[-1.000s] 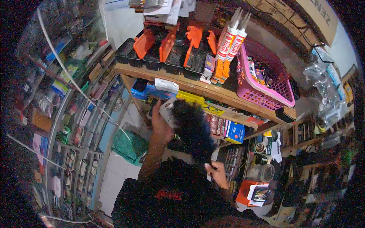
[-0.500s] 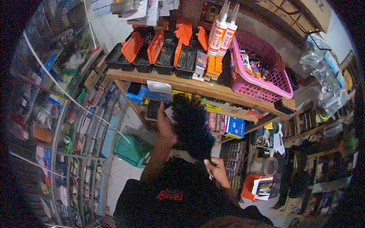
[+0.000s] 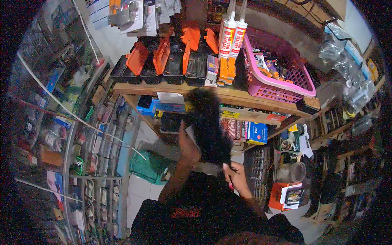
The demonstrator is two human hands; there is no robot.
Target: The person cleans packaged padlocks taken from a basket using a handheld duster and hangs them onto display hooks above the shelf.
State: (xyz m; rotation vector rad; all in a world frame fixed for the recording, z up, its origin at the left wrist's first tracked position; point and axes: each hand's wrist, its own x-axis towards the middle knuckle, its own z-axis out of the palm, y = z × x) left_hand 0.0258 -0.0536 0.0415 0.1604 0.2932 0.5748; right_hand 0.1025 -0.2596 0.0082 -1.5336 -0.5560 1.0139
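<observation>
Hands: two are counted, one left hand (image 3: 189,146) and one right hand (image 3: 237,176).
Dark fluffy duster (image 3: 209,126): one is seen.
Sealant tubes (image 3: 237,41): two are counted.
Pink basket (image 3: 281,90): one is seen.
Orange flaps (image 3: 162,56): at least four are counted.
Black bins (image 3: 196,69): at least four are counted.
Blue 3M box (image 3: 257,131): one is seen.
Clear round tub (image 3: 295,174): one is seen.

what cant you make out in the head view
Head view: pale object at the left hand, mostly hidden behind the black duster.
Head view: pink piece at the right hand, mostly covered by it.
Head view: items in the pink basket, too small.
Head view: red lettering on the shirt, blurred.
</observation>
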